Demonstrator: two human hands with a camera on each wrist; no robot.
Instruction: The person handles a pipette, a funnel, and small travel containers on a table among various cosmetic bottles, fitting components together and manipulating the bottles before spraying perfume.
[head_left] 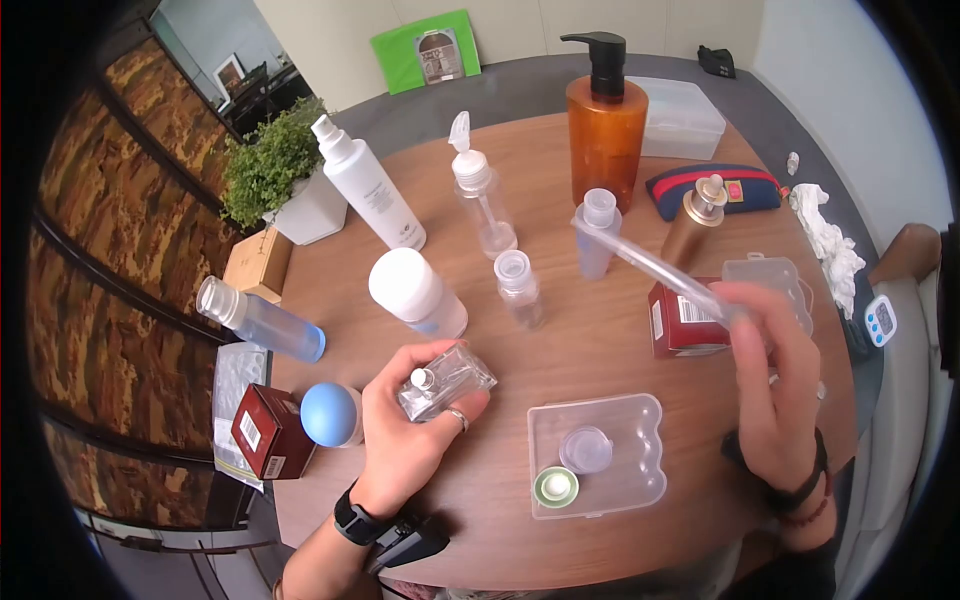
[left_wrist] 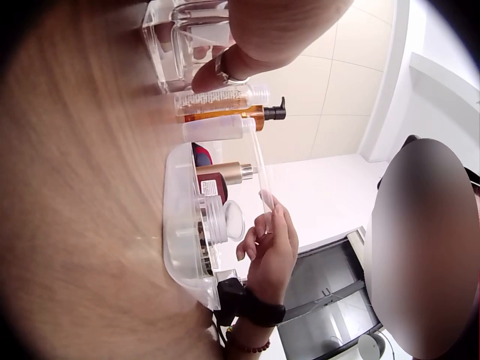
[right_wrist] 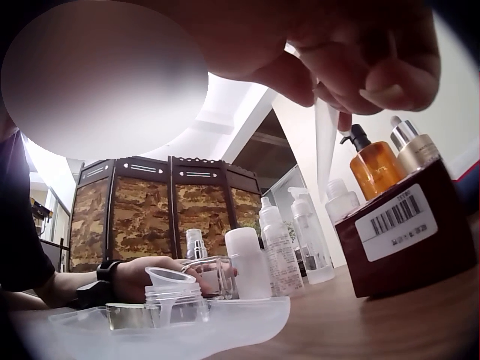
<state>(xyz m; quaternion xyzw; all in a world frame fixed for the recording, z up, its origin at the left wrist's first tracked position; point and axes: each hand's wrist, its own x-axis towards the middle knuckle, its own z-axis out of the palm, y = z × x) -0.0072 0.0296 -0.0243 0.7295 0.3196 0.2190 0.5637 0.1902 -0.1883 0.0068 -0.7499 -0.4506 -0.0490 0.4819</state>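
My left hand grips a clear glass spray bottle with a small white nozzle, tilted above the table's near side. A ring sits on one of its fingers. My right hand pinches the near end of a clear plastic dropper. The dropper slants up and left, its far tip at the mouth of a small translucent bottle standing uncapped. In the left wrist view the dropper meets that bottle's neck. Another small clear bottle stands uncapped between the hands.
A clear plastic tray holds a small round jar and a green-rimmed cap. A dark red box lies by my right hand. Behind stand an amber pump bottle and a white spray bottle. A white-capped bottle stands beyond my left hand.
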